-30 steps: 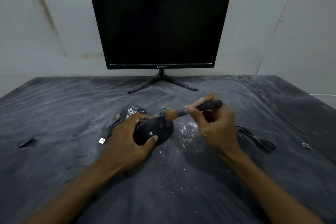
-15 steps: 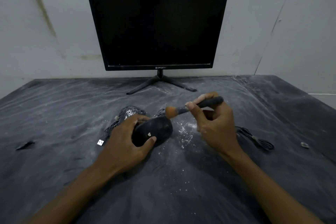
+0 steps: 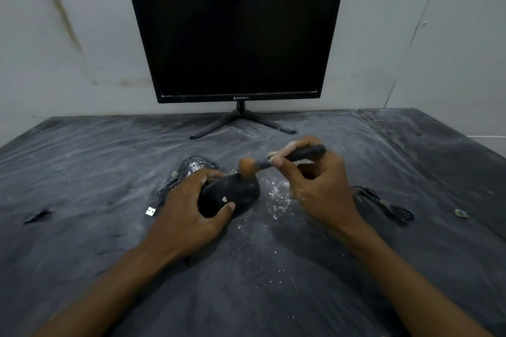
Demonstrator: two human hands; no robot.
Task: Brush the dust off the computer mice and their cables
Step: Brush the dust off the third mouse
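My left hand grips a black computer mouse with a small pale logo, holding it on the dusty table. My right hand holds a small brush with a dark handle. Its orange bristles touch the front top of the held mouse. A second black mouse, speckled with white dust, lies just behind my left hand. Its cable runs left to a white USB plug. Another coiled black cable lies to the right of my right hand.
A black monitor on a splayed stand is at the back against the wall. The dark table cover is streaked with white dust, with crumbs by the mouse. A small dark scrap lies at left and a small metal piece at right.
The brush tip has shifted slightly up and left over the front of the held mouse. Both hands stay in nearly the same place.
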